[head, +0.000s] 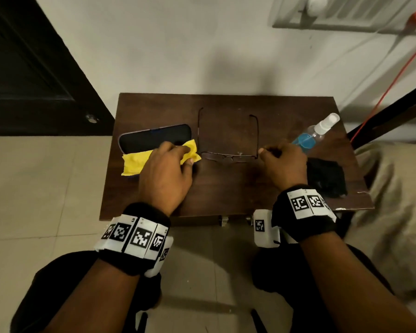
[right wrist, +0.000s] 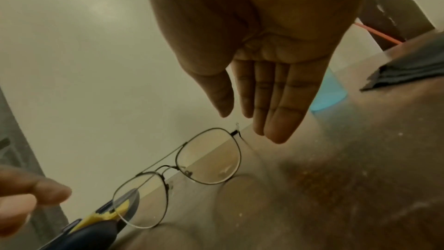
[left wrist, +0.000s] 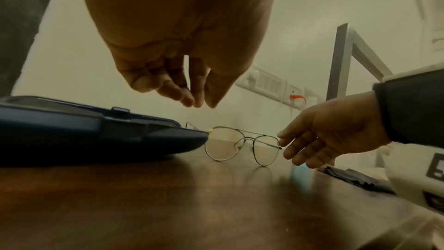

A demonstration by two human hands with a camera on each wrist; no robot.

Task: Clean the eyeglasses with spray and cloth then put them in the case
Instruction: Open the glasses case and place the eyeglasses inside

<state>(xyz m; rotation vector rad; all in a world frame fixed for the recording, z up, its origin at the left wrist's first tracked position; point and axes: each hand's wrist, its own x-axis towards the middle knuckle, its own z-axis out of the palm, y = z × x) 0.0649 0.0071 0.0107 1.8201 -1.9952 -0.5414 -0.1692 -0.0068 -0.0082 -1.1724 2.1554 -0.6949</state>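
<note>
Thin dark-rimmed eyeglasses (head: 228, 156) stand on the brown table (head: 226, 195), lenses toward me and temples unfolded, pointing away. My left hand (head: 189, 155) hovers over a yellow cloth (head: 135, 163) that lies against the open dark blue case (head: 154, 138). In the left wrist view its fingertips (left wrist: 192, 102) hang loosely together and hold nothing. My right hand (right wrist: 240, 119) is flat with straight fingers, just beside the right hinge of the eyeglasses (right wrist: 209, 159), apart from it. Behind my right hand lies a spray bottle (head: 315, 133) of blue liquid.
A black folded cloth (head: 327, 176) lies at the table's right edge. A red cable (head: 382, 97) runs down the wall at the right. A dark door (head: 34, 68) stands at the left. The table's near half is bare wood.
</note>
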